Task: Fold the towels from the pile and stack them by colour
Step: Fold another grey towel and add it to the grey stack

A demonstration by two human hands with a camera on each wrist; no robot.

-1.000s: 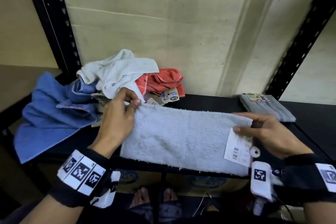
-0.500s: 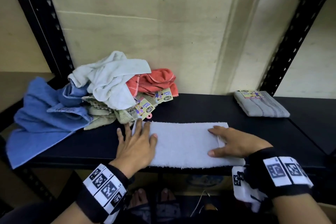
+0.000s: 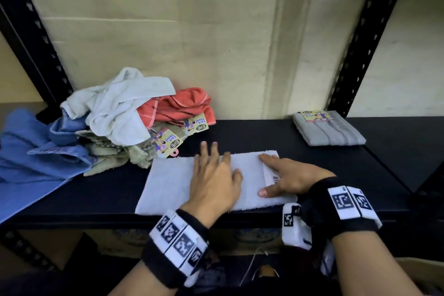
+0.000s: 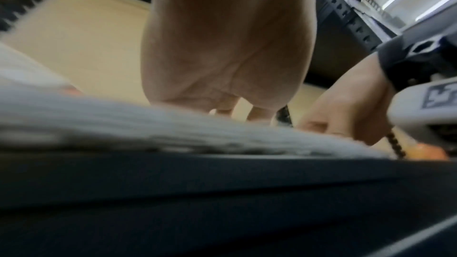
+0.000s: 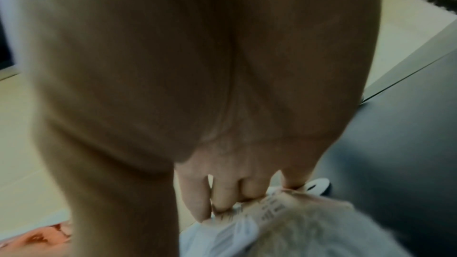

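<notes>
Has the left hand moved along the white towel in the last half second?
Yes. The left hand has slid right along the white towel, away from the towel pile and toward the right hand.

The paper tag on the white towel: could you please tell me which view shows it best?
The head view: the paper tag lies under the right hand. The right wrist view shows it crumpled and blurred; the left wrist view hides it.

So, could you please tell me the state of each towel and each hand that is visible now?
pale towel: folded, flat on the shelf
left hand: open, pressing the pale towel
right hand: fingers on the paper tag at the towel's right end
grey towel: folded, lying apart
white towel: crumpled, top of pile
red towel: crumpled
blue towel: unfolded, hanging over the edge
</notes>
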